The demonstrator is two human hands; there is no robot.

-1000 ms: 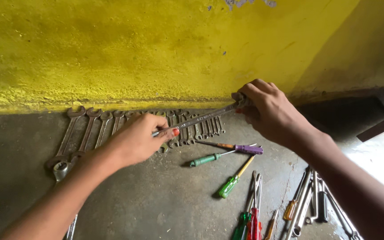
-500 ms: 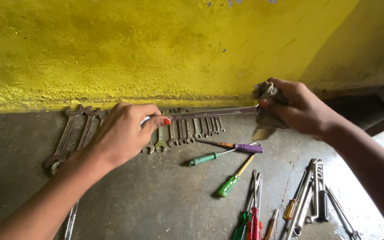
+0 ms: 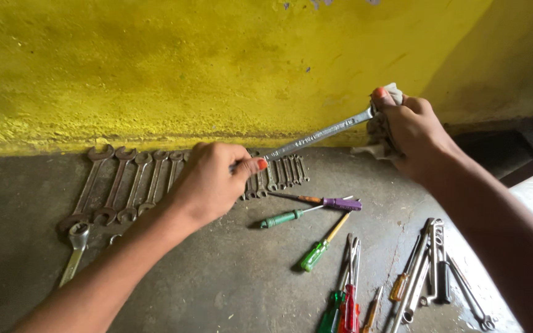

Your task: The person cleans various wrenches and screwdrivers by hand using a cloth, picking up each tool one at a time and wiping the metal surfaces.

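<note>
My left hand (image 3: 214,182) grips the lower end of a long steel wrench (image 3: 316,136), which slants up to the right above the floor. My right hand (image 3: 409,131) is closed on a grey rag (image 3: 380,132) wrapped over the wrench's upper end, near the yellow wall (image 3: 217,68). Behind my left hand, a row of several open-ended wrenches (image 3: 131,182) lies side by side on the floor along the wall, partly hidden by the hand.
Screwdrivers lie loose on the concrete floor (image 3: 217,277): a purple-handled one (image 3: 334,203), a dark green one (image 3: 285,218), a bright green one (image 3: 319,250). Several more tools (image 3: 430,271) are piled at the lower right. A ratchet wrench (image 3: 76,243) lies at the left.
The wrench's right end has risen from near level to a steep slant. My right hand with the rag moved up and right along it; my left hand shifted slightly right.
</note>
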